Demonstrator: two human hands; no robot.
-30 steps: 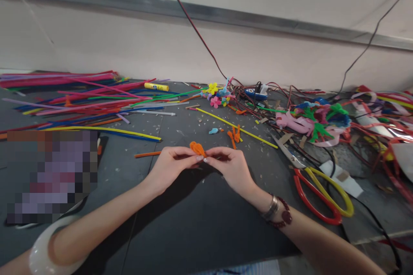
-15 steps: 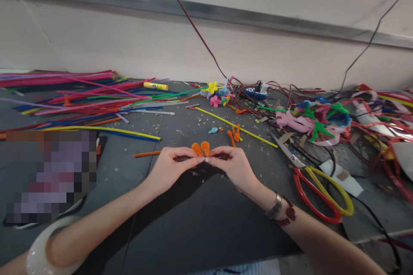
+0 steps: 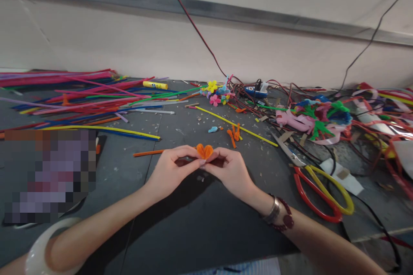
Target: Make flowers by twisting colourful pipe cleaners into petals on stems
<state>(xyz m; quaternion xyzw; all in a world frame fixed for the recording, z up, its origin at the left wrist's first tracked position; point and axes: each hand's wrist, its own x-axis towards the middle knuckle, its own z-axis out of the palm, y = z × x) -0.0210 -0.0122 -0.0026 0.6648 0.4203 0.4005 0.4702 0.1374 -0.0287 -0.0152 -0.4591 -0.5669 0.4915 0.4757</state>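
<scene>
Between my fingertips stands a small orange pipe cleaner piece (image 3: 204,151), bent into two loops that meet like a heart. My left hand (image 3: 177,164) pinches its base with thumb and forefinger. From the other side my right hand (image 3: 229,167) grips the same base, also closed. The fingertips hide the lower ends of the loops. Just beyond the hands lie several orange bent pieces (image 3: 233,134) and a little light blue piece (image 3: 213,129). A straight orange pipe cleaner (image 3: 148,153) rests left of my left hand.
Many coloured pipe cleaners (image 3: 87,99) spread across the left rear. Behind are a yellow glue stick (image 3: 155,85) and a flower bunch (image 3: 217,93). On the right lie large scissors (image 3: 322,189), a pink glue gun (image 3: 293,120), cables and ribbons. A blurred-out object (image 3: 54,176) sits at left.
The two orange loops, which stood apart, are now pressed together side by side. My hands have shifted slightly, still pinching the piece.
</scene>
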